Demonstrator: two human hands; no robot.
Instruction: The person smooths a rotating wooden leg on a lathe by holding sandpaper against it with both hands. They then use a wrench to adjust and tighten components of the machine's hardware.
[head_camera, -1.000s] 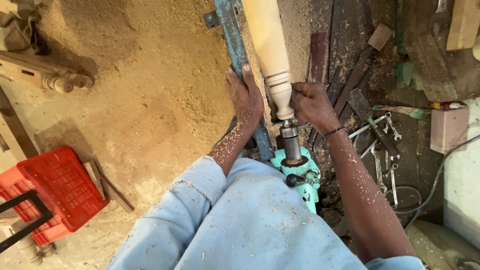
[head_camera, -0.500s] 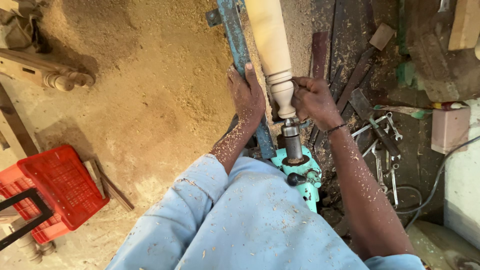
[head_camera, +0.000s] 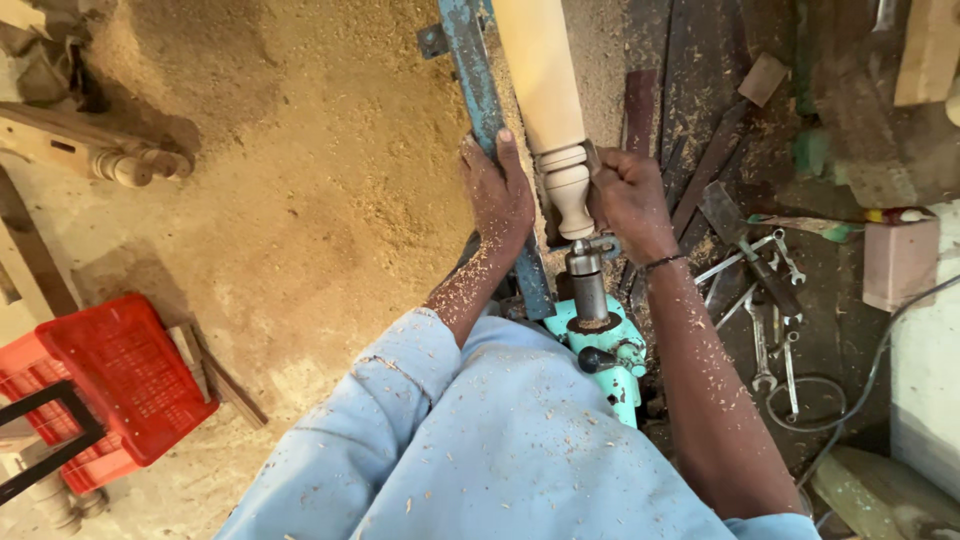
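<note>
The right hand (head_camera: 628, 200) is curled into a fist beside the beaded end of the turned wooden spindle (head_camera: 545, 95); what it grips is hidden, so I cannot tell. The left hand (head_camera: 500, 195) lies flat, fingers spread, pressed on the blue steel rail (head_camera: 478, 80) just left of the spindle. The spindle is pale, smooth, tapering to rings and a bulb, mounted on the lathe against the metal centre of the turquoise tailstock (head_camera: 605, 345). Sawdust (head_camera: 300, 180) heaps to the left; spanners (head_camera: 770, 300) and chisels lie on the dark bench to the right; a red plastic crate (head_camera: 110, 385) sits lower left
</note>
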